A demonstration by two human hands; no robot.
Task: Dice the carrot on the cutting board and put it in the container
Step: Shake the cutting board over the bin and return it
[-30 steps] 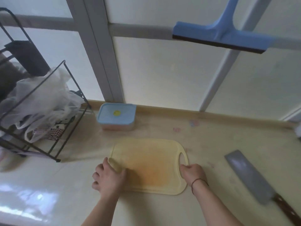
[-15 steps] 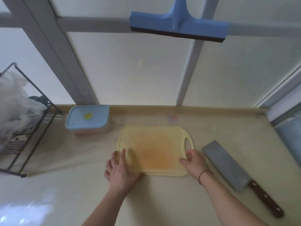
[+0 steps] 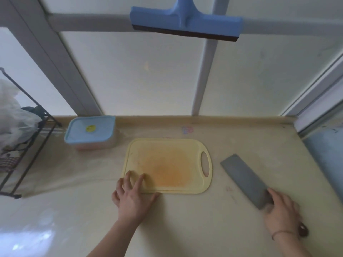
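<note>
Setting: a pale beige worktop (image 3: 185, 229) fills the lower half of the frame, under frosted window panes; a blue squeegee (image 3: 185, 23) hangs at top centre.
Cutting board: the yellow cutting board (image 3: 167, 164) lies flat at centre, stained orange in the middle, with no carrot on it.
Carrot: no whole carrot shows anywhere in the frame; I cannot tell where it is.
Container: the container (image 3: 90, 132) with its blue lid on sits upper left of the board, close beside it.
Left hand: the left hand (image 3: 132, 193) rests with straight, spread fingers on the board's lower left corner, holding nothing.
Right hand: the right hand (image 3: 282, 214) at lower right has its grip curled round the handle of the cleaver (image 3: 245, 179), whose blade lies flat on the worktop, right of the board.
Clutter: a black wire rack (image 3: 27, 145) with plastic bags stands at the left edge.
Risk: the blade could swing toward the left hand's spread fingers when lifted; the board may slide if that hand eases off; the lid blocks loading.
</note>
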